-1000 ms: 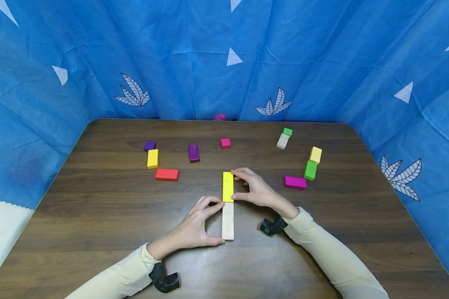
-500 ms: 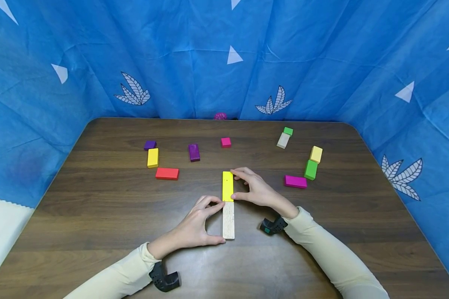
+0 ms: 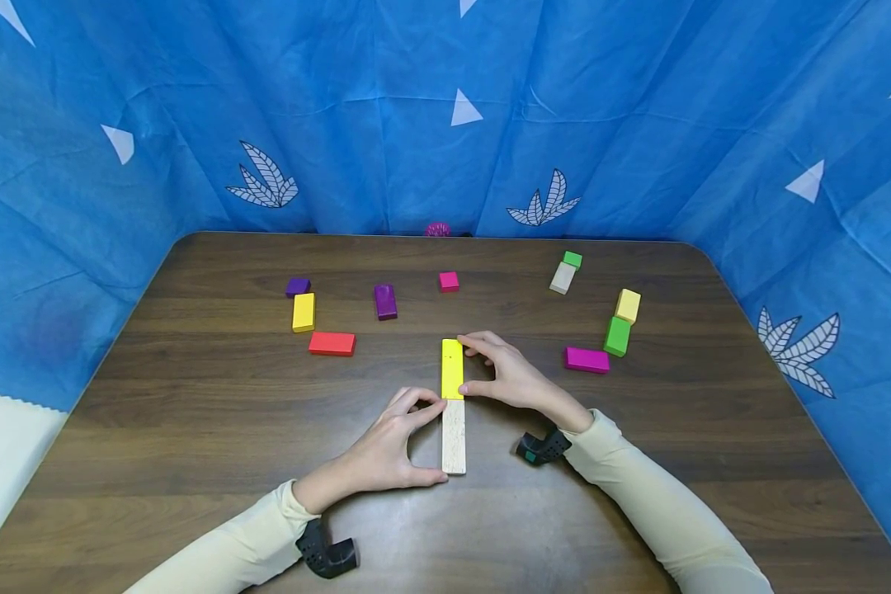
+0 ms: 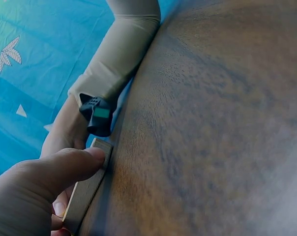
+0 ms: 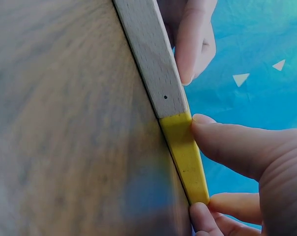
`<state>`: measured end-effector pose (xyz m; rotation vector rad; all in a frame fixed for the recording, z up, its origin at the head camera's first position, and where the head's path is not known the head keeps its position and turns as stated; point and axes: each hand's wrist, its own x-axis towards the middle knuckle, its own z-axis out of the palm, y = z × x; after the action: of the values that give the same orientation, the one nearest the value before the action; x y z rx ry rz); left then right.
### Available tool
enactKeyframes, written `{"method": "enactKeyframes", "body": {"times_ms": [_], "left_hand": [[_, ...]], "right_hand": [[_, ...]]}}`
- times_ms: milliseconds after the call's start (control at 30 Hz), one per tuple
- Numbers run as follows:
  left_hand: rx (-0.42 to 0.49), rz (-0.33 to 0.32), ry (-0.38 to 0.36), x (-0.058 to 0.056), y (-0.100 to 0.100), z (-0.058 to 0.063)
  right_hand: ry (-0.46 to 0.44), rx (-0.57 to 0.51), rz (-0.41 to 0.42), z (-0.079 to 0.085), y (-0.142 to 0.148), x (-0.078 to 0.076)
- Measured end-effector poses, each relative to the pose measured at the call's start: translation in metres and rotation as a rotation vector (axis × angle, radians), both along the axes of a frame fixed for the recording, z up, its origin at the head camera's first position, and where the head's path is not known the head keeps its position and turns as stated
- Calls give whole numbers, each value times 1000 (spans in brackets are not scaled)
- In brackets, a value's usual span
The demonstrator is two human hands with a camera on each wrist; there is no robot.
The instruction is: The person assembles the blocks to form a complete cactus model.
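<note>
Two blocks lie end to end in a line on the wooden table [image 3: 215, 445]: a bright yellow block [image 3: 452, 369] at the far side and a plain wood block [image 3: 454, 437] nearer me. My left hand [image 3: 382, 450] holds the plain block from the left, thumb at its near end and index finger by the joint. From the right, my right hand [image 3: 508, 375] holds the yellow block, thumb close to the joint and fingers at its far end. In the right wrist view the ends of the yellow block [image 5: 185, 160] and the plain block [image 5: 151, 54] touch.
Left of the pair lie a red block [image 3: 332, 344], a yellow one [image 3: 304, 313] and two purple ones [image 3: 385, 302]. A small pink block [image 3: 449, 282] sits behind. At right are a magenta block [image 3: 586, 360], green blocks [image 3: 617, 336], a pale yellow one [image 3: 627, 305] and a whitish one [image 3: 562, 278].
</note>
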<state>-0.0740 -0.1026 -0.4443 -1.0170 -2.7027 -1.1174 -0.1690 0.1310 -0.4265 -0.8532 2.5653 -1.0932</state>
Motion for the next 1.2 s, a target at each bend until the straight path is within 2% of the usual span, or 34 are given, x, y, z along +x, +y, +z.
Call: {"method": "enactKeyframes", "body": {"times_ms": [167,300,433,633,767,967,1200], "left_hand": [[20,3,48,-2,1,-1],[27,17,98,-6,2,-1],[-29,18,128,-13,2,-4],[-158,-3,89,-21,2,-7],[-213,-18,81,-21,2,-7],[-232,-24,86,-20,2,-5],[-258,-24,86,-19,2,-6]], "right_hand": [[-67,-52,-1,3,4,-5],[-114,-103,-46,8,8,-14],[-111,-112,-144,16,6,-29],[-136,-147,-340,29,-10,-59],[-149,-148,-422,29,-24,-80],[-164,-120,-455,25,-41,-105],[-185,-39,-466,13,-49,-119]]}}
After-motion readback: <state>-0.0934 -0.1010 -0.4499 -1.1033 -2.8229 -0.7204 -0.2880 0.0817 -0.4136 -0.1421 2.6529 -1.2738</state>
